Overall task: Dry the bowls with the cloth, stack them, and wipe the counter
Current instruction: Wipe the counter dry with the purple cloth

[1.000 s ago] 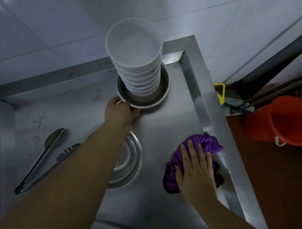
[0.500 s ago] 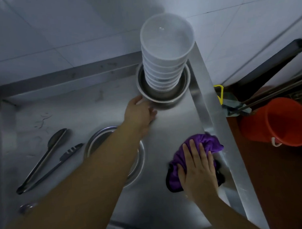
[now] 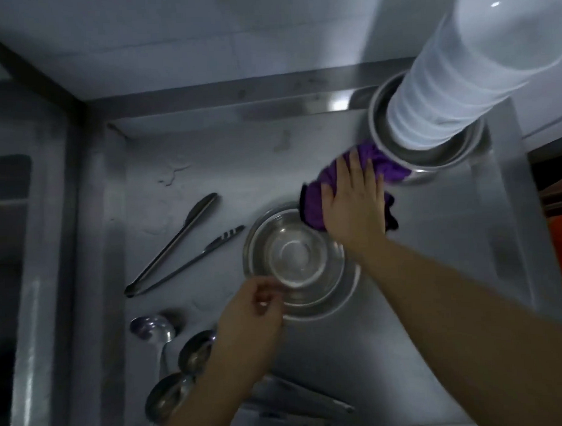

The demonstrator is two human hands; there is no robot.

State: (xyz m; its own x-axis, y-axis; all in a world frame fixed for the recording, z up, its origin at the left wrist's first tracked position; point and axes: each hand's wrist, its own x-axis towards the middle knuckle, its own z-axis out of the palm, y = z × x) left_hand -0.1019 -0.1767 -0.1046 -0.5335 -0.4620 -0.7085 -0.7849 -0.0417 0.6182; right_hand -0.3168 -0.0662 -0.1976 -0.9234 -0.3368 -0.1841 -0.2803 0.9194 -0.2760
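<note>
At centre right of the frame the right hand (image 3: 352, 200) presses flat, fingers straight, on the purple cloth (image 3: 386, 167) on the steel counter (image 3: 433, 239), beside the white bowl stack (image 3: 444, 89), while the left hand (image 3: 251, 312), fingers loosely curled, hovers at the steel bowl (image 3: 294, 260).

Commercial kitchen: steel counter (image 3: 433, 239), stacked bowls (image 3: 444, 89).

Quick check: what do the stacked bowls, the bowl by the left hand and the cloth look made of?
Stacked bowls: white, faintly translucent, likely plastic.
Metal bowl: looks like stainless steel; shiny, with ringed reflections.
Cloth: purple, soft and bunched, maybe microfibre, under the right hand.
</note>
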